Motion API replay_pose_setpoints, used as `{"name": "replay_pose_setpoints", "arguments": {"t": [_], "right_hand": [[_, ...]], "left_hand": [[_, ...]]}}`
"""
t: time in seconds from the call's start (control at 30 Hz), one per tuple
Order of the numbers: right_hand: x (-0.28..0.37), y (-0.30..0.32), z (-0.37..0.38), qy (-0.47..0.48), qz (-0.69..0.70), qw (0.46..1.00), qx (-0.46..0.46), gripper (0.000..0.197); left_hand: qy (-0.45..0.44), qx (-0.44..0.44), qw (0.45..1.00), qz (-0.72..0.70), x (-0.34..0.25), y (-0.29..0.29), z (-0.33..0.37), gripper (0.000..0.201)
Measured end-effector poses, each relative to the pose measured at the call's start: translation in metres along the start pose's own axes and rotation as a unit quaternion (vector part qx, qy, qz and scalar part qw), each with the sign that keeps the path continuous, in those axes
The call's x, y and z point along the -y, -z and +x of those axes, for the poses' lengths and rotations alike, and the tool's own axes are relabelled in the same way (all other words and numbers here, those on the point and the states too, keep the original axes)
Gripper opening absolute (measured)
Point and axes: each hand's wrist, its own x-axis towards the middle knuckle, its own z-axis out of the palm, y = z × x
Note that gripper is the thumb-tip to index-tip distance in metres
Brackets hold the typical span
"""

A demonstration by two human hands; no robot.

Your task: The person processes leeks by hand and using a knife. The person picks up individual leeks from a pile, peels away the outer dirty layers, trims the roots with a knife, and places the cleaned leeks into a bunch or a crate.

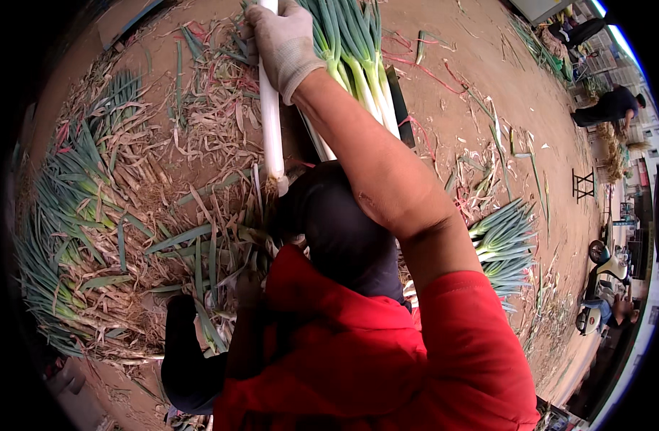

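My right hand [282, 39], in a white knit glove, is shut around the upper part of a long white leek stalk [272, 129], at the top of the view. The stalk hangs down to its root end near my dark-clad knee [344, 230]. Just right of that hand lies a bundle of trimmed leeks [358, 65] with white stems and green tops, resting on a dark tray [401, 108]. My left forearm, in a dark sleeve [186, 352], reaches down at lower left into loose leaves; the hand itself is hidden among them.
Untrimmed leeks [71, 215] and dry peelings cover the dirt ground at left. A second heap of leeks [505, 244] lies at right. Far right stand a small stool [583, 183], a scooter [606, 262] and a bent-over person [609, 108].
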Motion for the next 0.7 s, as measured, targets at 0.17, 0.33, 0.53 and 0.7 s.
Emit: {"name": "replay_pose_setpoints", "arguments": {"t": [0.17,0.33,0.53,0.7], "right_hand": [[0.019,0.057,0.058,0.102,-0.119,0.987,0.023,0.015],[0.039,0.144,0.105,0.149,-0.268,0.945,-0.113,0.02],[-0.039,0.29,0.151,0.166,-0.542,0.803,-0.183,0.022],[-0.167,0.379,0.071,-0.225,-0.747,0.622,-0.059,0.047]], "left_hand": [[0.134,0.068,0.982,-0.112,0.042,-0.004,0.013,0.029],[-0.004,0.073,0.963,-0.258,0.064,-0.045,0.029,0.022],[0.159,0.122,0.89,-0.409,0.064,-0.065,0.032,0.017],[0.189,0.135,0.897,-0.377,0.054,-0.055,0.034,0.012]]}}
